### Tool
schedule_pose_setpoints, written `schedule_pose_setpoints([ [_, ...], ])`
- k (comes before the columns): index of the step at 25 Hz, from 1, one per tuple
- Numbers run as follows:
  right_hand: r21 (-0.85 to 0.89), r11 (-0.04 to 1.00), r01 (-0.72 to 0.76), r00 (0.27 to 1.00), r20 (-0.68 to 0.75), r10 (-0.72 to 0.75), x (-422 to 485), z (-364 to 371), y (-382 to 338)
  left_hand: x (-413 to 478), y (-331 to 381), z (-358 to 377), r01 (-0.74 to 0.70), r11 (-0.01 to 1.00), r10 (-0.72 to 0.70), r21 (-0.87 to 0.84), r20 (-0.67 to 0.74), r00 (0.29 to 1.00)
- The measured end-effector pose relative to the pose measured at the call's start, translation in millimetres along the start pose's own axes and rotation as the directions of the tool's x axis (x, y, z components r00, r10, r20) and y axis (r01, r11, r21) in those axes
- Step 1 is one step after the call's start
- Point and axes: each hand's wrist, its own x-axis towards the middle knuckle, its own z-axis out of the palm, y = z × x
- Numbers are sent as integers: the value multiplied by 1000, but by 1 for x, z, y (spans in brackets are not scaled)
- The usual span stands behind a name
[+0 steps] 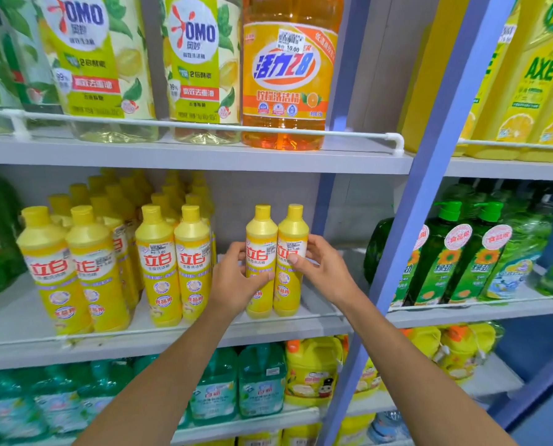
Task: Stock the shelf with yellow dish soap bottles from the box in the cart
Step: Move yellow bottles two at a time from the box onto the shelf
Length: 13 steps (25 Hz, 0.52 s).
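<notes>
Yellow dish soap bottles (276,252), two, stand upright and touching side by side, just left of the blue upright (410,226), with their labels facing out. Step in hand, as judged: placing this pair on the shelf board (320,320). Their bases are at the board's front edge, but I cannot tell whether they bear on it yet. The left hand (233,278) wraps the left bottle (261,233), thumb across the front below the label and fingers curled round its far-from-upright side. The right hand (320,268) pinches the right bottle (292,230), thumb on the label and fingers behind on the side nearer the upright. The bottles sit between the two hands, caps above the knuckles. Stocked rows (159,262) of the same bottle stand further left of the upright, a gap away from the pair. Next move likely calls for sliding the pair back and left to close that gap, then letting go without tipping either bottle. The box and cart are not in view.
</notes>
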Motion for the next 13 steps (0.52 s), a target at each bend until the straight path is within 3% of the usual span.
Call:
schedule_pose_setpoints([
  [4, -109, 993, -50, 988, -150, 33, -16, 20, 10, -6, -26, 3, 53, 996, -58, 70, 76, 995],
  [10, -21, 999, -33, 999, 16, 33, 0, 14, 25, 0, -34, 18, 27, 964, -1, 263, -100, 995],
  [13, -210, 972, -106, 994, -40, 100, -6, 26, 45, 3, -36, 22, 87, 963, -71, 253, -73, 995],
])
